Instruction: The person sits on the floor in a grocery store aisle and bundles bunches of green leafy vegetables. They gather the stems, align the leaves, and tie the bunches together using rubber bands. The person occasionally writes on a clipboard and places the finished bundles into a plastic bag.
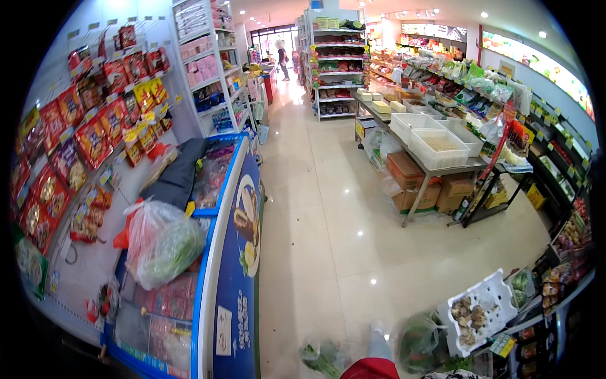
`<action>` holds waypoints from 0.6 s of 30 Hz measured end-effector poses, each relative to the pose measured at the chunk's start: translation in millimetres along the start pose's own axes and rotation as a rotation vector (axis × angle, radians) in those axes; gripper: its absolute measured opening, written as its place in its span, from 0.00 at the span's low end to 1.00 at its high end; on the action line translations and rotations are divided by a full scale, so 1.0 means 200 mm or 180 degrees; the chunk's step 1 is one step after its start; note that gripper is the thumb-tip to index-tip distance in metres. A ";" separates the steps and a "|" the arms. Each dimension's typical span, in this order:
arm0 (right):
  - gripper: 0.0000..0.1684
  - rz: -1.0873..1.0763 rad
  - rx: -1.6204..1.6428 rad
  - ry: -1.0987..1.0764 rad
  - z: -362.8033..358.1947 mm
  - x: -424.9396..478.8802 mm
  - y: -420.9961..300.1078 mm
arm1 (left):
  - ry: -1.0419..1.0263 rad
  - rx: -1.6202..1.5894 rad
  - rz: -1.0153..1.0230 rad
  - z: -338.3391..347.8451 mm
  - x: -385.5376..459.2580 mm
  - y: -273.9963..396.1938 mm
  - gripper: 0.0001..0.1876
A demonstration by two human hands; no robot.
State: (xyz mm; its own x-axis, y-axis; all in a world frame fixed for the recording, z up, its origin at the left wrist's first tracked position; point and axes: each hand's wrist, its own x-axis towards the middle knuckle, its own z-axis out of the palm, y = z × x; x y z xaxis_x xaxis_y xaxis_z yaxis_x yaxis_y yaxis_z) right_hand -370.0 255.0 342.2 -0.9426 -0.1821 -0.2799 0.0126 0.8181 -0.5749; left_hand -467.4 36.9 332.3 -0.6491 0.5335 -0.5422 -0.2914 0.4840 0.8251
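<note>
Neither of my hands is in view. Before me on the left stands a blue-rimmed chest freezer [204, 293] with packaged goods under its glass top. A clear plastic bag of green vegetables [165, 244] rests on the freezer, beside a dark folded cloth [173, 182]. At the bottom edge, red cloth [371, 369] and a pale leg or foot [378, 343] show. On the floor to the left of that foot lies a bag of leafy greens [324, 358]. A larger bag of greens [421, 343] sits on its other side, against a tilted white foam crate [487, 303] holding brownish lumps of produce.
Packaged snacks [94, 139] hang along the left wall. A metal table [438, 166] with white plastic tubs [439, 147] stands at right, cardboard boxes [414, 194] beneath it. A tiled aisle [307, 227] runs past a tall shelf [337, 66] towards a distant person [282, 59] near the entrance.
</note>
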 end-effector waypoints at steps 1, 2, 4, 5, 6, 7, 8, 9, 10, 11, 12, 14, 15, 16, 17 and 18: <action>0.09 -0.0114 -0.0005 -0.0072 -0.04 0.11 0.06 | 0.0050 -0.0014 -0.0037 -0.02 0.11 0.04 0.18; 0.09 -0.0240 0.0003 -0.0133 -0.08 0.23 0.12 | 0.0094 -0.0005 -0.0070 -0.04 0.22 0.09 0.18; 0.09 -0.0551 -0.0097 -0.0277 -0.20 0.49 0.27 | 0.0240 -0.0031 -0.0121 -0.09 0.49 0.21 0.18; 0.09 -0.0714 -0.0153 -0.0363 -0.26 0.59 0.33 | 0.0330 -0.0055 -0.0166 -0.09 0.59 0.26 0.18; 0.09 -0.0861 -0.0218 -0.0434 -0.32 0.70 0.39 | 0.0420 -0.0058 -0.0217 -0.11 0.71 0.31 0.18; 0.09 -0.1030 -0.0275 -0.0499 -0.41 0.80 0.43 | 0.0500 -0.0078 -0.0291 -0.13 0.81 0.38 0.18; 0.09 -0.1208 -0.0324 -0.0585 -0.49 0.89 0.45 | 0.0566 -0.0134 -0.0365 -0.13 0.90 0.43 0.18; 0.09 -0.1359 -0.0379 -0.0649 -0.56 0.97 0.49 | 0.0623 -0.0157 -0.0450 -0.15 0.97 0.48 0.18; 0.09 -0.1505 -0.0421 -0.0708 -0.63 1.02 0.52 | 0.0684 -0.0212 -0.0539 -0.15 1.03 0.53 0.18; 0.09 -0.1633 -0.0446 -0.0734 -0.69 1.10 0.52 | 0.0728 -0.0237 -0.0622 -0.19 1.09 0.57 0.18; 0.09 -0.1784 -0.0473 -0.0771 -0.74 1.16 0.53 | 0.0785 -0.0292 -0.0699 -0.21 1.12 0.60 0.18; 0.09 -0.2030 -0.0539 -0.0807 -0.86 1.26 0.56 | 0.0862 -0.0419 -0.0816 -0.22 1.19 0.62 0.18; 0.09 -0.2139 -0.0538 -0.0831 -0.90 1.31 0.56 | 0.0875 -0.0490 -0.0876 -0.22 1.21 0.62 0.18; 0.09 -0.2227 -0.0556 -0.0840 -0.94 1.36 0.57 | 0.0871 -0.0551 -0.0924 -0.22 1.24 0.62 0.18; 0.10 -0.2307 -0.0567 -0.0840 -0.99 1.42 0.58 | 0.0860 -0.0612 -0.0938 -0.23 1.29 0.62 0.17; 0.10 -0.2375 -0.0572 -0.0806 -1.03 1.48 0.59 | 0.0804 -0.0665 -0.0955 -0.23 1.33 0.62 0.17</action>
State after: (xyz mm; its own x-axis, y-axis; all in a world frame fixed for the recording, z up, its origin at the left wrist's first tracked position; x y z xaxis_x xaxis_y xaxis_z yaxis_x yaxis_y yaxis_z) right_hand -716.2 409.8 349.1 -0.5770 -0.8153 -0.0492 -0.6641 0.5034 -0.5528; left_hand -708.4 207.7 297.8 -0.6578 0.1921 -0.7282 -0.6120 0.4273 0.6655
